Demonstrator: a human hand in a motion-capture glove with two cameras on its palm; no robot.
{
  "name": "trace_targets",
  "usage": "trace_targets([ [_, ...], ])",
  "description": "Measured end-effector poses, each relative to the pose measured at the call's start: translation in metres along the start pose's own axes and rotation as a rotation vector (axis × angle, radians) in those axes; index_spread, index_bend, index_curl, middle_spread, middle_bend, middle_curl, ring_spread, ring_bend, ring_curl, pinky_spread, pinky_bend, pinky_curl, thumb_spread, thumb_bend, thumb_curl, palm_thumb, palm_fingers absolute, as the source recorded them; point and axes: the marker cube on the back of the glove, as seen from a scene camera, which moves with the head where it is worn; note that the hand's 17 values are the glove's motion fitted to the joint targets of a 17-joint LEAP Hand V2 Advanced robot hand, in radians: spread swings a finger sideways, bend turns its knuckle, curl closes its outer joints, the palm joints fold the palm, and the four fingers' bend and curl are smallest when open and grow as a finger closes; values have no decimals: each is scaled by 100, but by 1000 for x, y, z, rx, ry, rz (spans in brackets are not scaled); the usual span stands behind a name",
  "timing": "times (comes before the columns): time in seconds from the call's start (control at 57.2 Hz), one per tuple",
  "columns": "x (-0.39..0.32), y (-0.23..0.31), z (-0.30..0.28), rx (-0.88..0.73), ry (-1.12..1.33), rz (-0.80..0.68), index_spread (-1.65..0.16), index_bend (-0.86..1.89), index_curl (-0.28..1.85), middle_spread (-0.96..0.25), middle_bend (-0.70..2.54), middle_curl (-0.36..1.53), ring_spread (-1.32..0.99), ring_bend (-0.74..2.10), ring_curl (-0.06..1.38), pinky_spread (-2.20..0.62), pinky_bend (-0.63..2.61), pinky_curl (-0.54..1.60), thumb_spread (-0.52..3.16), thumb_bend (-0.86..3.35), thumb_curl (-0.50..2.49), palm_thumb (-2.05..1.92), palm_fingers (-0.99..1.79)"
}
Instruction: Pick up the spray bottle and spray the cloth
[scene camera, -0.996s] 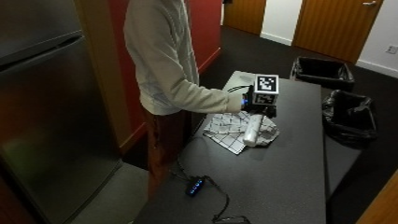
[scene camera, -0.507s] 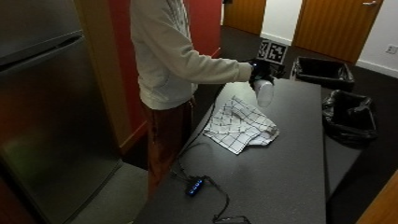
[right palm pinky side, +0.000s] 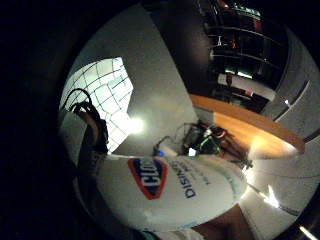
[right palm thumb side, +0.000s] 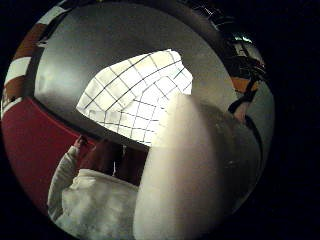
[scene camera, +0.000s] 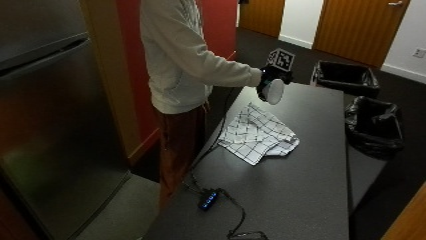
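Note:
In the outside view my gloved right hand (scene camera: 268, 76) holds a white spray bottle (scene camera: 273, 91) in the air above the far end of the dark grey table (scene camera: 313, 165). The bottle hangs over the far edge of a white cloth with a dark grid pattern (scene camera: 258, 132), which lies crumpled on the table. The little finger side palm view shows the bottle's labelled white body (right palm pinky side: 170, 187) close against the palm. In the thumb side palm view the bottle (right palm thumb side: 195, 170) fills one side and the checked cloth (right palm thumb side: 135, 102) lies on the table beneath.
A blue-lit power strip (scene camera: 208, 199) with a cable lies near the table's front edge. Two black bins (scene camera: 346, 76) (scene camera: 374, 124) stand on the floor beyond the table's far side. A steel refrigerator (scene camera: 53, 125) stands beside the person.
The hand has lifted the spray bottle off the cloth and raised it above the table's far end. The cloth now lies uncovered on the table.

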Motion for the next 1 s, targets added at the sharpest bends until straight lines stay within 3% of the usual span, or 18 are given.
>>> trace_targets([
  [0.035, 4, 6, 9, -13, 72, -75, -20, 46, 54, -15, 61, 51, -18, 57, 48, -27, 34, 39, -7, -3, 74, 102, 138],
  [0.157, -10, 6, 15, -17, 53, -116, -20, 46, 54, -15, 61, 51, -18, 57, 48, -27, 34, 39, -7, -3, 74, 102, 138],
  [0.681, 10, 17, -8, 6, 61, -88, -20, 46, 54, -16, 62, 50, -19, 57, 48, -27, 35, 39, -7, -3, 74, 102, 138],
  [0.734, 5, 14, -7, 3, 32, -63, -20, 46, 54, -16, 62, 50, -19, 57, 48, -27, 35, 39, -7, -3, 74, 102, 138],
  [0.804, 0, 5, -9, 9, -88, 78, -20, 46, 54, -16, 62, 50, -19, 57, 48, -27, 35, 39, -7, -3, 75, 102, 138],
  [0.874, 6, 11, -3, 12, -10, -40, -20, 46, 54, -16, 62, 50, -19, 57, 48, -27, 35, 39, -7, -3, 75, 102, 138],
  [0.996, 12, 12, -10, 53, -74, -57, -20, 46, 54, -16, 62, 50, -19, 57, 48, -27, 35, 39, -7, -3, 75, 102, 138],
])
